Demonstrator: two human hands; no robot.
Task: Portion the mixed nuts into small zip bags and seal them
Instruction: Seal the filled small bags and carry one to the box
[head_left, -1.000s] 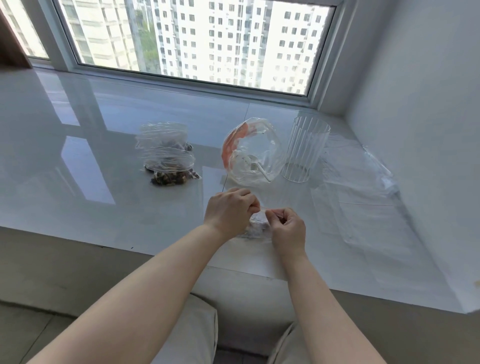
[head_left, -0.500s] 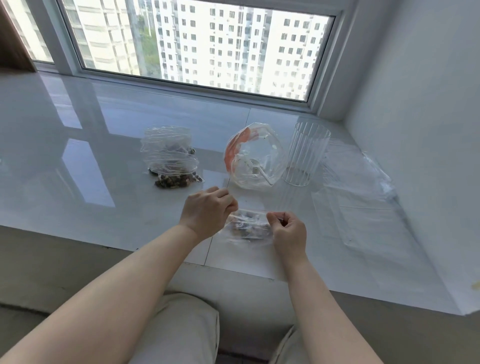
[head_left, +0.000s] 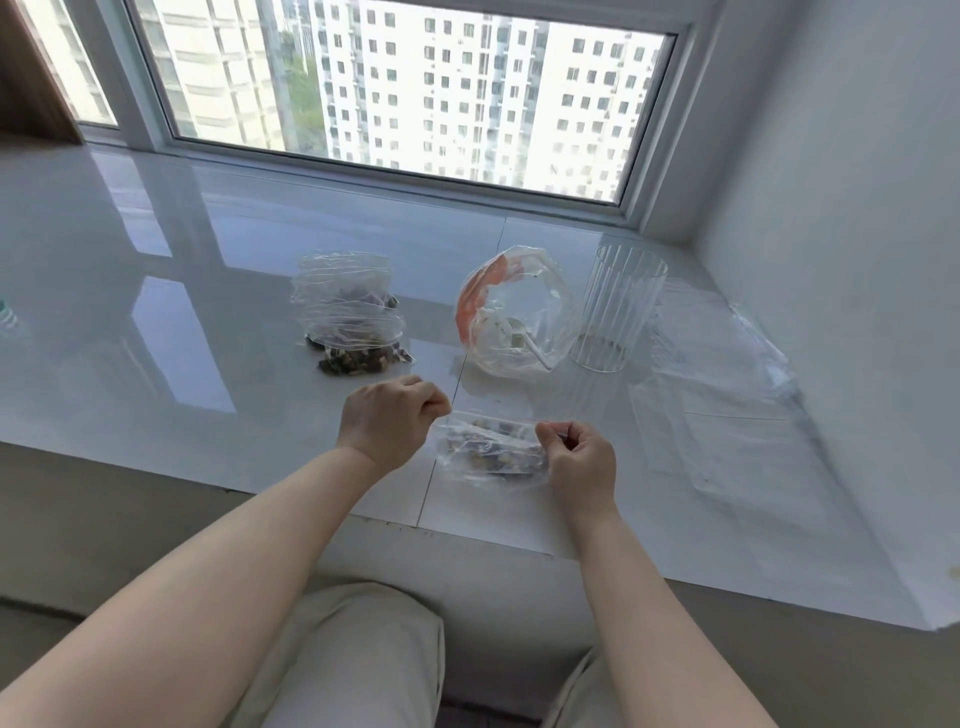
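Note:
A small clear zip bag (head_left: 491, 449) with mixed nuts inside hangs between my hands, just above the glossy white sill (head_left: 156, 364). My left hand (head_left: 387, 418) pinches its top left corner. The top right corner is pinched by my right hand (head_left: 582, 460). Farther back on the left, a pile of filled nut bags (head_left: 350, 312) lies on the sill. A large clear bag with an orange strip (head_left: 514, 317) stands behind my hands with a white scoop inside.
A ribbed clear glass (head_left: 618, 309) stands right of the large bag. Flat empty plastic bags (head_left: 727, 395) lie along the right wall. The window frame (head_left: 395, 171) borders the sill at the back. My knees are below the sill's front edge.
My left hand slid leftward along the bag's top, away from my right hand. The nut bag is now stretched wide between both hands.

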